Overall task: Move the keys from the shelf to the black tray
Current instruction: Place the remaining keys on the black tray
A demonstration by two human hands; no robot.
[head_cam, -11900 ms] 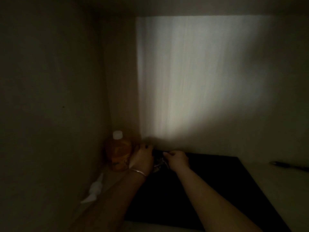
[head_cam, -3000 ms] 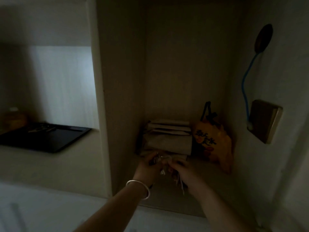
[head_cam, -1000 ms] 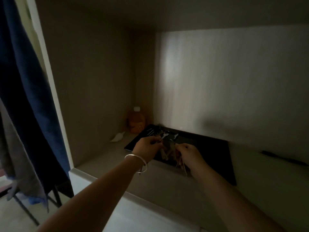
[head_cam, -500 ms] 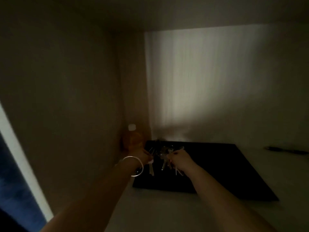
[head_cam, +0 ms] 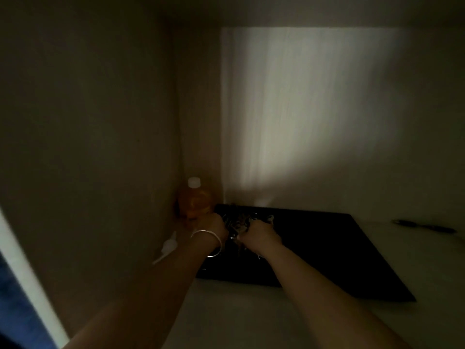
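The scene is very dark. A flat black tray lies on a pale counter inside an alcove. Over its far left corner, my left hand, with a silver bangle on the wrist, and my right hand are both closed on a bunch of metal keys. The keys hang between the two hands, low over the tray, beside more keys lying at the tray's back corner. I cannot tell whether the held keys touch the tray.
An orange bottle with a white cap stands in the corner, just left of my left hand. A white scrap lies by the left wall. A dark pen-like object rests at the far right.
Both hands have carried the keys forward and down, from the tray's front part to its far left corner near the bottle.
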